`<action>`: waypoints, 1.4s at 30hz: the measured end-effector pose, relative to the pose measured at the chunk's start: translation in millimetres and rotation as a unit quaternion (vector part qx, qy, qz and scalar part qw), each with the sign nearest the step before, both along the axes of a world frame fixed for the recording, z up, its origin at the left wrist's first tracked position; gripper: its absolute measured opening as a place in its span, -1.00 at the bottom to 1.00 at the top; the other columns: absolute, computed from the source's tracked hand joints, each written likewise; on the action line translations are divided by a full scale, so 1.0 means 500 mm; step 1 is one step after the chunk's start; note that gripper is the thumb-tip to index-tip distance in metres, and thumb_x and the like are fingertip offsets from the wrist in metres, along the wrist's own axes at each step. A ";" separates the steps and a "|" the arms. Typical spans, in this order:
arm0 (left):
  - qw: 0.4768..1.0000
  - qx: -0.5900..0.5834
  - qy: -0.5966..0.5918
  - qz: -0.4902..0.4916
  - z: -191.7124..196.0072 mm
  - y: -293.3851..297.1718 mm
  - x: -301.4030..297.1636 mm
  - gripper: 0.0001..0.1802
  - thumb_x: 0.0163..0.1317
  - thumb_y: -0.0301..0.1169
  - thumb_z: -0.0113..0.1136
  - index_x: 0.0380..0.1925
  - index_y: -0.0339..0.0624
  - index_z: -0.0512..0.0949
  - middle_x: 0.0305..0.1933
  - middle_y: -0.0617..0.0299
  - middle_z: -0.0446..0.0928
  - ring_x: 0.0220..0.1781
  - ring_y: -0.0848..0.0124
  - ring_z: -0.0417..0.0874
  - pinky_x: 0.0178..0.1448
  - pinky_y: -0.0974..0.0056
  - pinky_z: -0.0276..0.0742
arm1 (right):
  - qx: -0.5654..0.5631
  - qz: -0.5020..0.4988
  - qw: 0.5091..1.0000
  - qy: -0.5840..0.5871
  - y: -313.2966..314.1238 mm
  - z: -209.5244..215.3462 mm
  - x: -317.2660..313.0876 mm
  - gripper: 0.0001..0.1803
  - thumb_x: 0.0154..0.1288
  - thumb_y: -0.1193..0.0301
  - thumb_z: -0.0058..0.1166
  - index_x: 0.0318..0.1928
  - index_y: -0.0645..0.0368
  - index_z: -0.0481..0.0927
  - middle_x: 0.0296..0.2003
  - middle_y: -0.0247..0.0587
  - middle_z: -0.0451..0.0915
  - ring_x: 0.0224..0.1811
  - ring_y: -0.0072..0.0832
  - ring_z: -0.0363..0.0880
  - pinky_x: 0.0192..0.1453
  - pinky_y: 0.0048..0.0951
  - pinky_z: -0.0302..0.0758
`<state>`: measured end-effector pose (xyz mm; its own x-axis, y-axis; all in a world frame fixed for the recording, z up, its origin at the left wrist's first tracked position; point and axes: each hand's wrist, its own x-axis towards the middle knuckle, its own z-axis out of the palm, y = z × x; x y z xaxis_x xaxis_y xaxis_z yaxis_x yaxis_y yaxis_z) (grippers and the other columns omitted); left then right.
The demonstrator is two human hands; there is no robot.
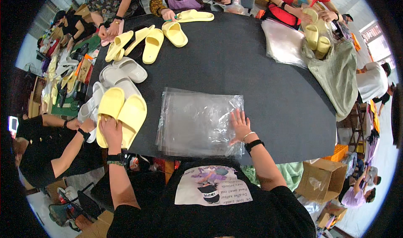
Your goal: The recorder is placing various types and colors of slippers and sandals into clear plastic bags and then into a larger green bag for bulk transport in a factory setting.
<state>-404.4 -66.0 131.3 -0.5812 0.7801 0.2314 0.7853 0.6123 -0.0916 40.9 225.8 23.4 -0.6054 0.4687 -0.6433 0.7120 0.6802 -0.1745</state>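
At the table's left front lies a pair of yellow slippers, side by side. My left hand has its fingers tucked into the left slipper's opening, gripping it. In front of me is a stack of clear plastic bags, spread flat with its edges slightly fanned. My right hand rests on the stack's right edge, palm down, fingers spread and holding nothing. Grey slippers lie just beyond the yellow pair, partly overlapping one another.
A black table spans the middle. Several more yellow slippers lie at its far left. More clear bags and a pale green sack are at the far right. Co-workers stand around; a person's hands touch grey slippers at left.
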 end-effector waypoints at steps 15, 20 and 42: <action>0.932 0.119 -0.196 -0.279 0.057 0.319 0.355 -0.70 -0.04 -0.41 0.25 -0.24 -0.24 0.61 -0.06 0.07 0.58 0.17 -0.05 0.40 0.18 -0.12 0.25 | 0.059 0.081 0.994 0.043 -0.083 -0.016 0.046 0.52 -0.42 -0.02 0.57 0.52 -0.11 -0.22 0.54 -0.12 -0.35 0.57 0.03 -0.43 0.48 0.30 -0.12; 0.919 0.133 -0.207 -0.308 0.023 0.366 0.414 -0.71 -0.05 -0.38 0.27 -0.29 -0.25 0.62 -0.07 0.07 0.59 0.15 -0.05 0.40 0.17 -0.13 0.25 | 0.039 0.033 0.998 0.046 -0.065 0.005 0.066 0.61 -0.50 0.04 0.62 0.52 -0.05 -0.28 0.53 -0.10 -0.36 0.56 0.05 -0.47 0.50 0.28 -0.18; 0.975 -0.022 -0.182 -0.124 -0.278 0.273 0.301 -0.78 0.01 -0.26 0.20 -0.41 -0.14 0.66 -0.20 0.14 0.64 0.10 0.10 0.49 0.08 -0.17 0.27 | 0.041 -0.036 0.998 -0.010 -0.076 -0.022 0.090 0.74 -0.64 -0.12 0.60 0.51 0.09 -0.34 0.54 -0.11 -0.40 0.56 0.06 -0.50 0.51 0.25 -0.25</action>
<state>-254.1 70.4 -7.7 -0.4110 0.9116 0.0081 0.8941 0.4013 0.1987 85.8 187.8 12.4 -0.5559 0.5625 -0.6120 0.7623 0.6386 -0.1055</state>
